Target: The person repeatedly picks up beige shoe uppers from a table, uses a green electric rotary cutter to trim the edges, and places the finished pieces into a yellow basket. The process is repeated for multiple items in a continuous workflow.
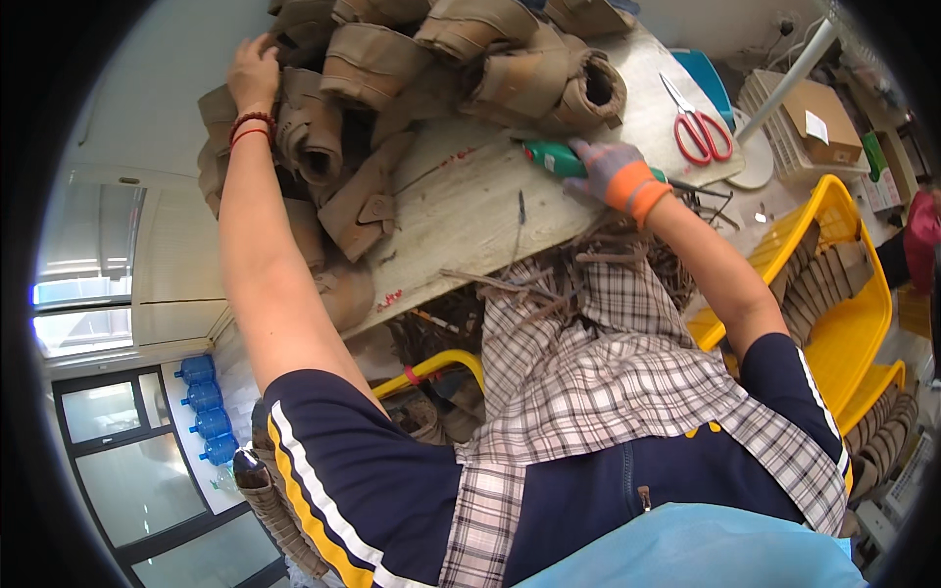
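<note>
Here, right hand [616, 178] clamped on green tool [551, 158]; left hand [253, 75] (grip unclear) by brown rolls [310, 125].

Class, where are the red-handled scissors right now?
In the head view, the red-handled scissors lie toward the upper right on the table, to the right of the gloved right hand.

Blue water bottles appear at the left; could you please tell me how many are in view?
4, in one line at the picture's left, beside the dark-framed panes: the top bottle, the second bottle, the third bottle and the lowest bottle. More may be hidden.
</note>
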`<move>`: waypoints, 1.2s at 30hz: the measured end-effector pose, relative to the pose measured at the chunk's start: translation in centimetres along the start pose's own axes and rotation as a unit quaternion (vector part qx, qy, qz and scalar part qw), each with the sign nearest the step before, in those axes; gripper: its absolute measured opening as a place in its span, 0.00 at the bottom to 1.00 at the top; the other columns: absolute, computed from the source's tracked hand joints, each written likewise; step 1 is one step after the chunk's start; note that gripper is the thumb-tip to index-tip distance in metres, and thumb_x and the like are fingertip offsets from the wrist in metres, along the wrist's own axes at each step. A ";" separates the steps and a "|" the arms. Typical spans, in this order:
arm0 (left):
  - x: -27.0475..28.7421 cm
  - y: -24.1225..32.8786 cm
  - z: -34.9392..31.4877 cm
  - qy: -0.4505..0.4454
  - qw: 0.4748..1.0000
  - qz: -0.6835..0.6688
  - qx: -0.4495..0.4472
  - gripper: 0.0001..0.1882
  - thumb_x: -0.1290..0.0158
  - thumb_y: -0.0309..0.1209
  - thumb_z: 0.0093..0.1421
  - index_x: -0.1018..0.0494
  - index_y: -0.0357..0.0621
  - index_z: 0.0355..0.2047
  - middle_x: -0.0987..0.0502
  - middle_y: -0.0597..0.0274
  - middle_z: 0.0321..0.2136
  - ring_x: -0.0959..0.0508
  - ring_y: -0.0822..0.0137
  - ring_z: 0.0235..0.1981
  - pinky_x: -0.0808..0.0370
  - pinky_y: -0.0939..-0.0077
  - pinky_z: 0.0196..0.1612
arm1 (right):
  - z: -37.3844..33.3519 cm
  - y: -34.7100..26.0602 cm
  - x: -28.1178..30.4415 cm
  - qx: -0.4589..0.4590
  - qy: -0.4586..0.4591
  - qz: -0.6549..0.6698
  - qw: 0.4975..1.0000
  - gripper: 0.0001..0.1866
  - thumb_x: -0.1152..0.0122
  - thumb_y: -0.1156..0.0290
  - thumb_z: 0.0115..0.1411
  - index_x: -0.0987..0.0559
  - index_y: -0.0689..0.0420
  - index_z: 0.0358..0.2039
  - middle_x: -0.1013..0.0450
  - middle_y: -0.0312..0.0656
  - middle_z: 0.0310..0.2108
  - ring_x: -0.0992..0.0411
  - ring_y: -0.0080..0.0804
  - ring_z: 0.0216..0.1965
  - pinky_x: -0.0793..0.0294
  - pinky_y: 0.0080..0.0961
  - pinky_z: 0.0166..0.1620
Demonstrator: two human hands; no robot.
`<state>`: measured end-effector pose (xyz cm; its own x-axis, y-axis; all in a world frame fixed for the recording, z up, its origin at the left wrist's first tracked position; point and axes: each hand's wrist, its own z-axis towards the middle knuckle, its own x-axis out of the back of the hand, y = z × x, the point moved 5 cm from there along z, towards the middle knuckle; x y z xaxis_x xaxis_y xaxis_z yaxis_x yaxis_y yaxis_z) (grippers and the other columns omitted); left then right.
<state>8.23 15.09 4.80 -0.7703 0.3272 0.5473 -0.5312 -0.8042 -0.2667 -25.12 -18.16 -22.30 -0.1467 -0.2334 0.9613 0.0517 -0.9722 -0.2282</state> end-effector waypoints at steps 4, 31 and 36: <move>9.3 14.6 -4.6 0.069 0.976 -0.200 -0.057 0.09 0.48 0.27 0.59 0.23 0.46 0.40 0.22 0.58 0.40 0.23 0.58 0.42 0.26 0.69 0.45 | 1.4 2.3 0.3 -0.032 -0.005 0.027 0.999 0.32 0.38 0.44 0.51 0.28 0.50 0.51 0.22 0.45 0.34 0.24 0.46 0.38 0.25 0.39 0.40; 9.7 47.5 -29.1 -0.397 0.776 -0.425 -0.245 0.26 0.42 0.31 0.52 0.33 0.39 0.51 0.34 0.49 0.54 0.37 0.50 0.59 0.41 0.52 0.59 | -39.7 23.6 -11.2 -0.557 0.354 0.243 0.711 0.23 0.39 0.55 0.58 0.24 0.59 0.48 0.25 0.48 0.43 0.28 0.42 0.44 0.30 0.34 0.49; 8.9 42.0 -32.7 -0.459 0.804 -0.328 -0.190 0.09 0.52 0.16 0.48 0.32 0.33 0.32 0.31 0.46 0.32 0.30 0.44 0.37 0.30 0.58 0.39 | -54.0 21.4 -22.6 -0.759 0.167 0.613 0.144 0.24 0.47 0.53 0.64 0.32 0.58 0.19 0.31 0.39 0.22 0.34 0.35 0.23 0.28 0.35 0.31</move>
<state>-32.50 0.46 -27.46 0.2105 -0.0243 0.9773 -0.9203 -0.3420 0.1898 -74.05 -34.56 -57.29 -0.9985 0.0135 0.0523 0.0022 0.9778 -0.2097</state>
